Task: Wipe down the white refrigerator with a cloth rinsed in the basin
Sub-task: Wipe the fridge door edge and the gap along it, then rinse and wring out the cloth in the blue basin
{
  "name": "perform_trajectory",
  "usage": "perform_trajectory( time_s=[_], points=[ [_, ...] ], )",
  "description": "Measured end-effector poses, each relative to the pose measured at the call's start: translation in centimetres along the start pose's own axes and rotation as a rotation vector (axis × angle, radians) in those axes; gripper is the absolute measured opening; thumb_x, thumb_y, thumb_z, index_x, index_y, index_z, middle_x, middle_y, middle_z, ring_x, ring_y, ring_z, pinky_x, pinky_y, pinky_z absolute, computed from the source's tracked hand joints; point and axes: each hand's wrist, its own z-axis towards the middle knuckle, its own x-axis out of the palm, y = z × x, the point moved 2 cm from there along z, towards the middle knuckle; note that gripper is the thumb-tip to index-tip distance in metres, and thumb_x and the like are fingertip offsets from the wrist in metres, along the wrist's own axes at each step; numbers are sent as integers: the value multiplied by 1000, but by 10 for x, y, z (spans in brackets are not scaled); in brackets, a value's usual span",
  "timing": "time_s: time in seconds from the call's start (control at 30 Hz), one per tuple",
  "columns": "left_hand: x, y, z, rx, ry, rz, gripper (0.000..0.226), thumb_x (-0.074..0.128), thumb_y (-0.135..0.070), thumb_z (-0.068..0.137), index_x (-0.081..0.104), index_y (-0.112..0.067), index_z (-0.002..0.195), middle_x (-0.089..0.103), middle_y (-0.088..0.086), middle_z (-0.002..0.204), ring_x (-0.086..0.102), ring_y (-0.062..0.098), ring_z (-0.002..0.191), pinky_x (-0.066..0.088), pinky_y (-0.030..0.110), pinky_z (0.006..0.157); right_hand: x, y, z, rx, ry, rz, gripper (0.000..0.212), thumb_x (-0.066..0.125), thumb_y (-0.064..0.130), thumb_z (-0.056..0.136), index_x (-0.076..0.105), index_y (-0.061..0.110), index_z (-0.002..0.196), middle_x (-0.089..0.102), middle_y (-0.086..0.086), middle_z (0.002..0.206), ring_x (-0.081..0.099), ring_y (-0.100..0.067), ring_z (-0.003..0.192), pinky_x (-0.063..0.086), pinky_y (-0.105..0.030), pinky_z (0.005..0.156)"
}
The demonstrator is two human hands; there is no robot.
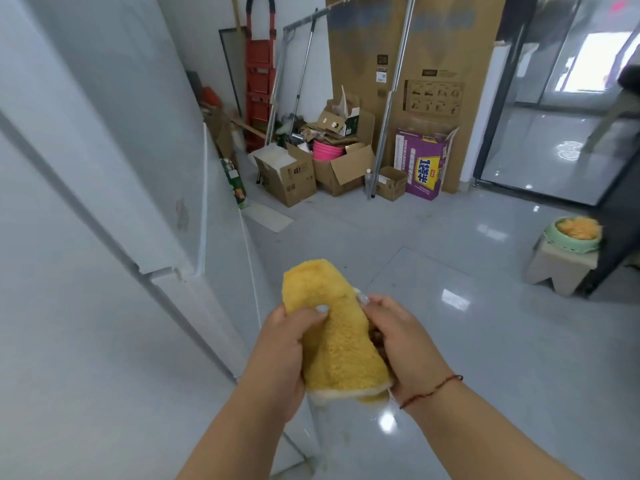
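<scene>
Cloth gripped between left hand and right hand.

Colours, cleaning scene
Fluffy yellow cloth with cream underside; glossy white refrigerator; pale green basin; red stepladder; purple printed carton.

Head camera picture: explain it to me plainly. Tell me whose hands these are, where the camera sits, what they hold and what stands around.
There is no machine here. A person wears one camera on the head, looking forward and down. The left hand and right hand both grip a yellow cloth in front of the body. The white refrigerator stands to the left. On the right, a green basin holding another yellow cloth rests on a small stool. Cardboard boxes sit against the far wall.
</scene>
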Motion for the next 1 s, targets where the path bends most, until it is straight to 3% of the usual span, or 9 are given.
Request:
perform_trajectory(
  time_s=[0.13,0.2,0.37,0.43,0.57,0.67,0.77,0.9,1.0],
  points=[
    [29,12,19,-72,1,110,19,54,-8,92,66,-14,107,75,11,97,72,30,93,57,48,83,-42,17,4,-16,-187,-110,21,66,26,88,59,8,97,62,-7,81,58,-19,75,50,-37,72],
    [51,20,31,-99,24,173,23,55,-6,92,65,-18,109,75,9,101,71,29,94,57,50,86,-71,28,5,-86,-277,-231,17,65,24,88,56,11,92,57,-2,80,53,-14,72,47,-30,68],
    [113,47,61,-101,155,288,57,62,-11,66,60,-37,117,73,1,105,70,23,96,57,49,86,-149,47,2,-283,-510,-514,19,67,18,85,49,20,79,54,-1,90,50,-10,76,38,-19,65],
    [132,59,69,-124,213,269,62,61,-11,61,59,-43,114,73,-3,103,71,19,94,58,45,83,-169,52,-3,-304,-556,-556,21,66,17,87,46,22,79,52,3,82,47,-7,69,37,-13,60],
    [177,84,86,-251,359,284,50,64,-13,63,60,-27,111,73,3,98,70,26,91,56,45,77,-219,62,-13,-307,-651,-464,19,61,13,90,44,20,84,46,4,74,41,-7,61,36,-8,53],
    [204,96,99,-358,459,184,17,54,-14,84,58,-11,99,67,7,81,66,20,70,56,38,63,-251,67,-18,-298,-740,-367,23,59,5,90,44,20,84,45,2,73,40,-11,63,35,-11,54],
    [227,111,118,-436,562,187,24,39,2,82,55,-6,98,58,6,70,59,17,55,52,32,51,-277,71,-24,-285,-808,-256,27,58,1,90,45,25,86,55,-3,80,51,-19,73,44,-31,67],
    [258,134,143,-368,760,554,21,57,8,84,54,-5,100,64,11,85,67,21,69,58,38,66,-303,79,-37,-344,-936,-110,22,67,19,79,51,25,92,65,-3,88,60,-23,83,50,-43,80],
    [281,156,157,-168,873,856,19,73,-13,81,55,-9,84,56,2,70,57,14,60,53,32,61,-320,79,-50,-378,-1007,-66,27,62,25,71,55,24,97,70,7,78,65,-16,78,52,-42,79]
  ],
)
